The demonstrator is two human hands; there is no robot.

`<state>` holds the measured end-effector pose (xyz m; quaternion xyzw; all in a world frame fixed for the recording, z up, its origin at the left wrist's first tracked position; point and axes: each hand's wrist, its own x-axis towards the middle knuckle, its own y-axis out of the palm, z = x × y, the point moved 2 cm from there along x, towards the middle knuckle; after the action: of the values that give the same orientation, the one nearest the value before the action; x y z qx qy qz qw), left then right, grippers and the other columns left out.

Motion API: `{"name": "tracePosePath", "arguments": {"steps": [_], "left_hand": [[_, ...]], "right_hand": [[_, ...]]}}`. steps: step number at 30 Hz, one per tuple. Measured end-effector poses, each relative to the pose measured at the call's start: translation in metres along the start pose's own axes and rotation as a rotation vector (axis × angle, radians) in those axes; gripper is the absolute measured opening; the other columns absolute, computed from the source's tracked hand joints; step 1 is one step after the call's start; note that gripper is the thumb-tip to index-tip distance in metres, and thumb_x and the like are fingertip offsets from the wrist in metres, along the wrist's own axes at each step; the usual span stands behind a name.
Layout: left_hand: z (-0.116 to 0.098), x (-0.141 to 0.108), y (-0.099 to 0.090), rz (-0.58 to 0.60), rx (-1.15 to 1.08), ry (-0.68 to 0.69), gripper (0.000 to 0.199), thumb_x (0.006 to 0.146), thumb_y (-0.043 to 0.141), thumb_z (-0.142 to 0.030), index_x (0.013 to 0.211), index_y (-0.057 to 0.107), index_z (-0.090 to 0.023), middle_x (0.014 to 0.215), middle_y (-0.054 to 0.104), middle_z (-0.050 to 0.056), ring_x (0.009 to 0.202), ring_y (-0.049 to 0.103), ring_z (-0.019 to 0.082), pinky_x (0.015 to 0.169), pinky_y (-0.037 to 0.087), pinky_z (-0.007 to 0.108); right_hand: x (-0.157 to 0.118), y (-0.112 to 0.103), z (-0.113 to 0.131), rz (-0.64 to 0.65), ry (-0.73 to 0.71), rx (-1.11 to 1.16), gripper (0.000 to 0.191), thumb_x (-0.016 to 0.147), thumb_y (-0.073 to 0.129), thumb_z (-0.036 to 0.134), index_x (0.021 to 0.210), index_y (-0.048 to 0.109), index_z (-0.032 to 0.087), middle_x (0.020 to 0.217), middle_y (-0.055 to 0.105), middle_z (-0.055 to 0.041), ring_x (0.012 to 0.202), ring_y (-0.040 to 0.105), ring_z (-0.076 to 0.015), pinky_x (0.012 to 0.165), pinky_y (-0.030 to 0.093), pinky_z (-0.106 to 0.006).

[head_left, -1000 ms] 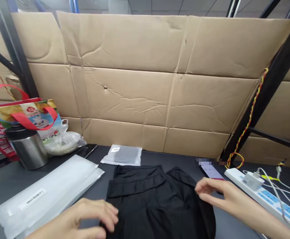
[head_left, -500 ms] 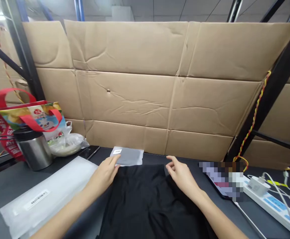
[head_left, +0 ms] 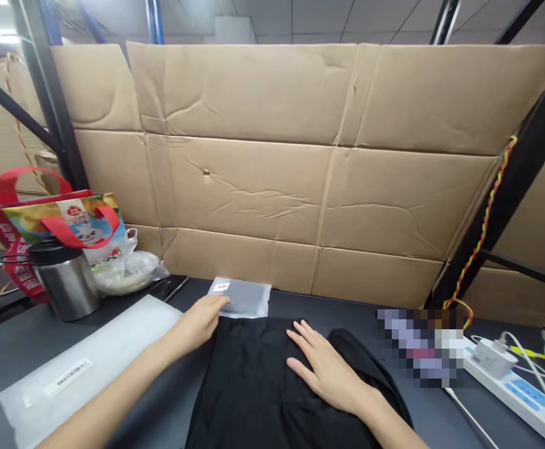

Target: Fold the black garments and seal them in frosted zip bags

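A black cloth garment lies spread on the dark table in front of me; its kind cannot be made out. My right hand rests flat on its upper right part, palm down, with the fingers apart. Beyond that hand, a loose black fold bulges to the right. At the garment's top left corner is my left hand, fingers stretched toward a small translucent packet with a white label; its thumb is partly hidden. Beside my left forearm lies a large frosted plastic bag bearing a barcode sticker.
A steel flask, a red-handled shopping bag and a clear plastic bag stand at the left. To the right are a blurred-out phone, a white power strip and cables. A cardboard wall closes the back.
My right hand has come down and left onto the garment, its fingers spreading flat. The garment's right side now shows a raised fold. My left hand has shifted slightly.
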<state>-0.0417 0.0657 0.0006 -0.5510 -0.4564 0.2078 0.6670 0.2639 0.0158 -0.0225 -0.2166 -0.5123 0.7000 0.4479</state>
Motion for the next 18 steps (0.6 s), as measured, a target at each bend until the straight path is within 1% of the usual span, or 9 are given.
{"name": "tracePosePath", "arguments": {"steps": [3, 5, 8, 11, 12, 14, 16, 18], "left_hand": [[0.02, 0.011, 0.0, 0.024, 0.017, -0.007, 0.042, 0.074, 0.044, -0.002, 0.111, 0.061, -0.014, 0.117, 0.064, 0.015, 0.109, 0.06, 0.029, 0.093, 0.047, 0.041], [0.026, 0.013, 0.004, 0.036, 0.021, -0.009, 0.041, 0.071, 0.046, -0.002, 0.107, 0.061, -0.014, 0.111, 0.066, 0.014, 0.102, 0.063, 0.029, 0.088, 0.049, 0.039], [0.028, 0.017, 0.007, 0.026, 0.026, -0.024, 0.031, 0.076, 0.045, -0.007, 0.101, 0.061, -0.018, 0.104, 0.069, 0.01, 0.093, 0.067, 0.026, 0.08, 0.051, 0.033], [0.028, 0.028, -0.004, -0.037, 0.033, -0.073, 0.024, 0.086, 0.039, -0.012, 0.099, 0.057, -0.021, 0.09, 0.071, 0.006, 0.081, 0.069, 0.024, 0.07, 0.051, 0.03], [0.026, 0.033, -0.01, -0.07, 0.037, -0.091, 0.024, 0.089, 0.036, -0.013, 0.101, 0.055, -0.021, 0.088, 0.071, 0.006, 0.08, 0.069, 0.023, 0.069, 0.05, 0.03], [0.017, 0.042, -0.022, -0.137, 0.046, -0.107, 0.026, 0.092, 0.031, -0.014, 0.106, 0.052, -0.021, 0.093, 0.07, 0.006, 0.085, 0.069, 0.023, 0.071, 0.049, 0.03], [-0.001, 0.046, -0.03, -0.184, 0.056, -0.079, 0.028, 0.093, 0.03, -0.012, 0.11, 0.05, -0.021, 0.104, 0.069, 0.007, 0.095, 0.067, 0.023, 0.076, 0.05, 0.031], [-0.026, 0.04, -0.031, -0.198, 0.066, -0.015, 0.032, 0.09, 0.031, -0.007, 0.112, 0.05, -0.02, 0.113, 0.066, 0.009, 0.102, 0.065, 0.023, 0.081, 0.05, 0.032]], "right_hand": [[0.0, 0.0, 0.001, -0.009, -0.003, 0.002, 0.061, 0.095, 0.032, 0.058, 0.143, 0.038, 0.022, 0.153, 0.027, -0.0062, 0.142, 0.018, -0.0232, 0.115, 0.022, -0.044], [-0.001, 0.001, 0.001, -0.019, -0.006, 0.008, 0.06, 0.095, 0.033, 0.057, 0.142, 0.039, 0.022, 0.153, 0.027, -0.0068, 0.142, 0.019, -0.0237, 0.115, 0.023, -0.044], [-0.002, 0.0, 0.002, -0.032, -0.009, 0.022, 0.058, 0.095, 0.035, 0.056, 0.142, 0.04, 0.022, 0.153, 0.028, -0.0075, 0.142, 0.02, -0.0245, 0.114, 0.024, -0.045], [-0.002, 0.0, 0.002, -0.036, -0.011, 0.029, 0.057, 0.095, 0.036, 0.055, 0.142, 0.04, 0.022, 0.152, 0.029, -0.0077, 0.141, 0.02, -0.0247, 0.114, 0.024, -0.045], [-0.002, 0.0, 0.002, -0.038, -0.012, 0.028, 0.057, 0.095, 0.036, 0.055, 0.141, 0.04, 0.023, 0.152, 0.029, -0.0076, 0.142, 0.02, -0.0246, 0.114, 0.024, -0.045], [-0.002, 0.001, 0.001, -0.044, -0.014, 0.025, 0.056, 0.095, 0.037, 0.054, 0.141, 0.041, 0.023, 0.152, 0.029, -0.0073, 0.142, 0.019, -0.0244, 0.114, 0.024, -0.045], [-0.001, 0.004, -0.001, -0.049, -0.022, 0.024, 0.056, 0.095, 0.037, 0.054, 0.141, 0.042, 0.023, 0.152, 0.029, -0.0066, 0.142, 0.019, -0.024, 0.114, 0.024, -0.045], [0.0, 0.007, -0.005, -0.061, -0.017, 0.04, 0.058, 0.094, 0.038, 0.055, 0.142, 0.039, 0.022, 0.152, 0.029, -0.0069, 0.141, 0.02, -0.0234, 0.115, 0.024, -0.043]]}}
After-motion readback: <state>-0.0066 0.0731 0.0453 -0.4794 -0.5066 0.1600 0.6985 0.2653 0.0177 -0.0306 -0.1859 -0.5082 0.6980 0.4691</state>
